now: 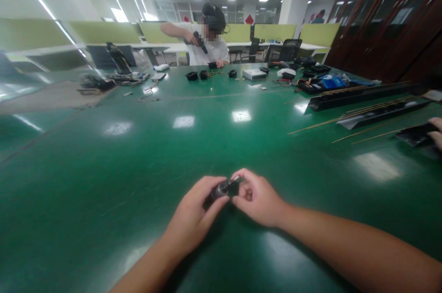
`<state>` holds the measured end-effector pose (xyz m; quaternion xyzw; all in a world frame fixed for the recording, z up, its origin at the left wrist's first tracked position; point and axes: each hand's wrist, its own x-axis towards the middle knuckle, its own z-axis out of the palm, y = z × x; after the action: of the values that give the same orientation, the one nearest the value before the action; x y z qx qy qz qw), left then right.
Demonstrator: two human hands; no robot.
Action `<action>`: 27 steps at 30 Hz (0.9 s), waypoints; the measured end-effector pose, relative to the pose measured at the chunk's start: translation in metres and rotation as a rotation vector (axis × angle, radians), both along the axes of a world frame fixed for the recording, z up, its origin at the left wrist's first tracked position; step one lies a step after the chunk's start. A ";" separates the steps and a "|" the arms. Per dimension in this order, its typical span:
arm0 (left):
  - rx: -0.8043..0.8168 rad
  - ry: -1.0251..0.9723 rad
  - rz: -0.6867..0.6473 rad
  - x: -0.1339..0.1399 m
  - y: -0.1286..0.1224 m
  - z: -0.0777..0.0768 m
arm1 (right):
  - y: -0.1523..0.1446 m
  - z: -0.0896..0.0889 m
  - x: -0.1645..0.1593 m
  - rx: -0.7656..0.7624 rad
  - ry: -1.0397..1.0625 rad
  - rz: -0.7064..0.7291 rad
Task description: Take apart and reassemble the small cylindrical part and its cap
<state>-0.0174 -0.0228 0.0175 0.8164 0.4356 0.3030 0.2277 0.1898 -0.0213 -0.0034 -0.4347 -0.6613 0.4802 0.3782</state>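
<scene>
Low in the middle of the head view, my left hand [195, 212] is wrapped round a dark cylindrical tool [221, 190], possibly a power screwdriver. A grey ring and a narrow shaft show at its front end, which points right and away from me. Most of its body is hidden in the left palm. My right hand [257, 198] is closed in a loose curl at the shaft's pale tip [236, 178], with the index finger against it and the thumb below. Both hands are just above the green table [145, 159].
Across the table a person [207, 49] holds a dark drill-like tool over a small black part [212, 65]. Long thin rods [317, 125] and black channels [359, 97] lie right. Another person's hand [437, 132] holds a black piece at the right edge. Electronics clutter the far left.
</scene>
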 end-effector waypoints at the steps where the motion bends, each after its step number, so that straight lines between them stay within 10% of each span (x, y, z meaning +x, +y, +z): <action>1: -0.013 -0.001 -0.010 0.000 -0.001 0.001 | 0.000 0.000 0.000 0.000 0.002 0.002; 27: 0.036 -0.076 -0.035 0.001 0.002 0.001 | 0.000 -0.001 0.000 0.026 -0.033 -0.011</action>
<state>-0.0159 -0.0213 0.0182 0.8158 0.4067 0.3378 0.2347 0.1893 -0.0217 -0.0042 -0.4412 -0.6711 0.4625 0.3756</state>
